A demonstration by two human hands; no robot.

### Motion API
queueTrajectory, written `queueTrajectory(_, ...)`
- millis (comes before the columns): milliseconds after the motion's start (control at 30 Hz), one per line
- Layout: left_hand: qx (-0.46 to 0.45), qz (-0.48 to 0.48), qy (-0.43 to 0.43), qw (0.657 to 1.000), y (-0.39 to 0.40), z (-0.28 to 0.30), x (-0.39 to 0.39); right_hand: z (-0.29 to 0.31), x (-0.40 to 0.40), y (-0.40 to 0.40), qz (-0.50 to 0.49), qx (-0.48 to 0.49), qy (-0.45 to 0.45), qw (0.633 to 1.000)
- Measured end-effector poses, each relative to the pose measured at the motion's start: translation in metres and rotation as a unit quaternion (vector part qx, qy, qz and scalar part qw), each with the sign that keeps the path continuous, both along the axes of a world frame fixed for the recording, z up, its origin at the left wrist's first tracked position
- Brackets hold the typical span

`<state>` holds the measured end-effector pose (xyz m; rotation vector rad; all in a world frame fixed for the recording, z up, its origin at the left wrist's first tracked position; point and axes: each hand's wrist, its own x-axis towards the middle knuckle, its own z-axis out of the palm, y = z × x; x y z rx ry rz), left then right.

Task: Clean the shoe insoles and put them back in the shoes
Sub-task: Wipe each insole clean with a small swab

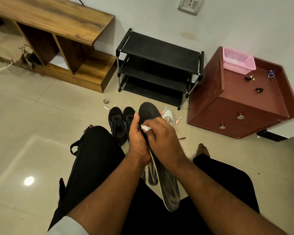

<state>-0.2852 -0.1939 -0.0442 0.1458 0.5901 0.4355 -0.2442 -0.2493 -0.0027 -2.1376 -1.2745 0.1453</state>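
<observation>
I see the pair of black lace-up shoes (120, 122) on the floor at 11 o'clock of my left hand (137, 141), whose fingers curl round the long black foam insole (149, 112); right hand (161, 136) pinches a small white wipe (145, 128) against it.

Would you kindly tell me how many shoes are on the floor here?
3: two black lace-up shoes side by side left of the hands, one white sneaker right, partly hidden behind the raised black insole; others may be hidden.
</observation>
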Motion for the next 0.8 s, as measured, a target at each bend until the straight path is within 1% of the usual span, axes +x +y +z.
queueTrajectory(67, 0.003, -0.02, 0.006, 1.0, 0.0, 0.002, -0.001, -0.005, 0.01, -0.001, -0.007, 0.0, -0.011, 1.0)
queueTrajectory(167, 0.011, -0.045, 0.007, 0.999, -0.002, 0.005, -0.001, -0.011, 0.034, 0.0, -0.066, -0.001, -0.022, 0.998)
queueTrajectory(233, 0.013, -0.045, 0.009, 0.999, -0.002, 0.006, 0.0, -0.011, 0.041, 0.004, -0.094, -0.002, -0.027, 0.995)
queueTrajectory(300, 0.019, -0.039, 0.013, 0.999, -0.002, 0.005, 0.0, -0.006, 0.034, 0.011, -0.079, 0.011, -0.018, 0.997)
queueTrajectory(433, 0.012, -0.008, 0.02, 1.0, 0.001, 0.002, 0.0, 0.0, 0.014, 0.017, -0.005, 0.029, -0.02, 0.999)
queueTrajectory(500, 0.009, -0.027, 0.011, 1.0, 0.002, 0.003, 0.0, -0.002, 0.024, 0.018, -0.02, 0.032, -0.033, 0.999)
queueTrajectory(633, 0.015, -0.075, -0.016, 0.997, 0.0, 0.007, 0.0, -0.003, 0.057, 0.023, -0.103, 0.041, -0.042, 0.993)
queueTrajectory(733, 0.01, -0.081, -0.012, 0.997, 0.003, 0.009, -0.001, 0.0, 0.057, 0.029, -0.099, 0.037, -0.055, 0.993)
queueTrajectory(800, 0.013, -0.081, -0.012, 0.997, 0.002, 0.01, -0.002, 0.004, 0.047, 0.031, -0.066, 0.058, -0.06, 0.994)
